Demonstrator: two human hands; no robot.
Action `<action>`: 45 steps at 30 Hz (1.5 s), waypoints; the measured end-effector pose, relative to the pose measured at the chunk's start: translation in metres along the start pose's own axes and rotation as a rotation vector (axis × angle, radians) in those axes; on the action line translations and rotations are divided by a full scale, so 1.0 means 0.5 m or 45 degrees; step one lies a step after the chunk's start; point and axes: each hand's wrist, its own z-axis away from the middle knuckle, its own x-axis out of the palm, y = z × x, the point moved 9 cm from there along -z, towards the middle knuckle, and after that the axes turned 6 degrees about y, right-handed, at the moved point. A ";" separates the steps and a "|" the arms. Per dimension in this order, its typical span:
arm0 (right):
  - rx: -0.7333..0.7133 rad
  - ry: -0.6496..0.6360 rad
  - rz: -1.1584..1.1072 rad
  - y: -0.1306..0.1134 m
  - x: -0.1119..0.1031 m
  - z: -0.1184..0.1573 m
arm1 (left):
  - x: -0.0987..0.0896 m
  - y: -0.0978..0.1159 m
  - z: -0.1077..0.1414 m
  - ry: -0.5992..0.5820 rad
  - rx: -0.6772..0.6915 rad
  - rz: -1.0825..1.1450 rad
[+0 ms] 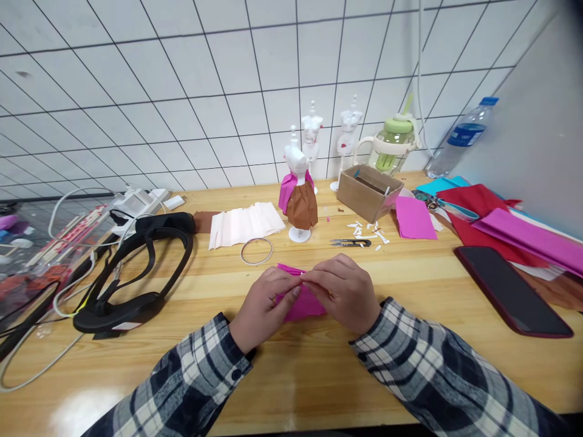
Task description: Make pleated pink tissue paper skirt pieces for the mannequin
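Note:
Both hands meet over the wooden table, at the middle of the view. My left hand (pixel 268 303) pinches the left part of a magenta piece of crepe paper or cloth (pixel 304 306), which has folds along its top edge. My right hand (pixel 344 291) is closed at the top right of the same piece, its fingertips touching those of my left hand. A tiny white bit shows between the fingertips. Beyond them stands a small white mannequin (pixel 296 159) dressed in magenta and a brown skirt (pixel 302 206). A thin ring (pixel 256 262) lies left of it.
Black snips (pixel 350 243) and white scraps lie beyond my right hand, before a cardboard box (pixel 368 197). Pleated pale material (pixel 246 224) and a black headset (pixel 132 309) are left. A phone (pixel 512 291), coloured sheets and a bottle (pixel 462 139) are right. Two more mannequins stand behind.

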 end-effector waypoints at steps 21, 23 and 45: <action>0.622 -0.072 -0.463 0.065 0.033 0.014 | 0.001 0.020 0.005 0.028 0.213 -0.223; 0.621 -0.106 -0.512 0.066 0.040 0.017 | -0.003 0.014 0.004 0.046 0.176 -0.215; 0.485 -0.089 -0.506 0.040 0.038 0.020 | -0.026 0.001 -0.008 0.132 0.039 -0.076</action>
